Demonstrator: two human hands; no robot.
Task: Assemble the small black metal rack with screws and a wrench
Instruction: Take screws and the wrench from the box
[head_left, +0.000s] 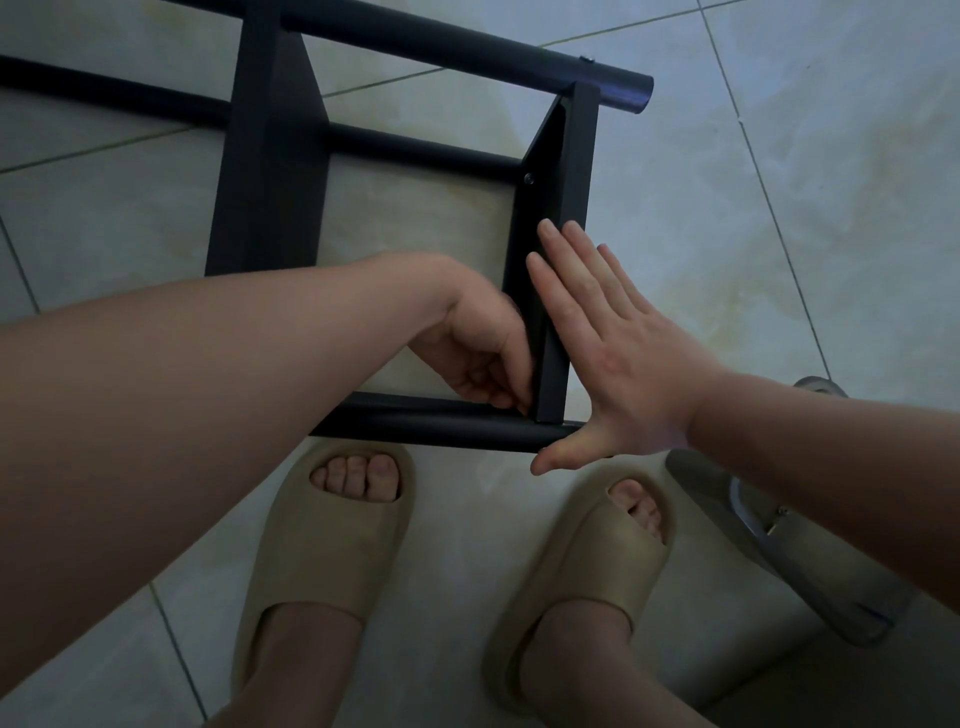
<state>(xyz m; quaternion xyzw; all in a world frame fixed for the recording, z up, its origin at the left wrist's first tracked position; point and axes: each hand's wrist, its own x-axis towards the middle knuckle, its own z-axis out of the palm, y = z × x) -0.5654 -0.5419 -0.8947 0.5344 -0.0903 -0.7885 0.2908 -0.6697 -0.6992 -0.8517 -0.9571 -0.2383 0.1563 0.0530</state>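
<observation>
View straight down onto a pale tiled floor (779, 208), where the small black metal rack (270, 156) lies flat and partly built. On the left, a wide flat upright is already joined to three round tubes that run off to the left.

The left hand (483, 353) reaches in from the left, its fingers curled tight into the near right corner, where the near tube (415, 426) meets the right upright (571, 171). The fingertips seem to pinch or turn something small at that joint, perhaps a screw, but what they hold is hidden, so the grip cannot be told for sure.

Further along the same upright, a screw head (529, 178) shows where the middle tube joins, so that joint looks done.

The right hand (623, 353) lies flat against the outer face of the right upright, fingers straight and together, thumb spread by the end of the near tube. It holds nothing and only braces the frame.

Two feet in beige slides (332, 535) stand just near of the rack, and a grey sandal (810, 587) lies at the near right.

By the look of it, the near right corner is the joint in hand — no wrench is in sight, and tightening likely remains.
</observation>
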